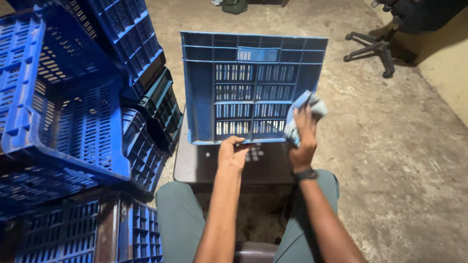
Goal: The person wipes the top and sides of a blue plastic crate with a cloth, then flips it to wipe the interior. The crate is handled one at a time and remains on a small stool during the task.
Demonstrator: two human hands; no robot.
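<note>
Rough, stained concrete floor (390, 146) fills the scene, lit from above and brightest near the middle. A black office chair base (373, 48) with castors stands at the far right. Just right of the chair base, a pale yellow wall (448, 63) meets the floor. Far left of the chair base, stacked blue plastic crates (73, 112) lean in a pile. A dark bundle (234, 6) lies to the chair base's left, at the floor's far edge.

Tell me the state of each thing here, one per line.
Blue slotted plastic crate: tipped on its side on the dark stool, empty.
Left hand: gripping the crate's lower rim.
Right hand: grip shut on crumpled pale cloth.
Piled blue crates: tilted, jumbled.
</note>
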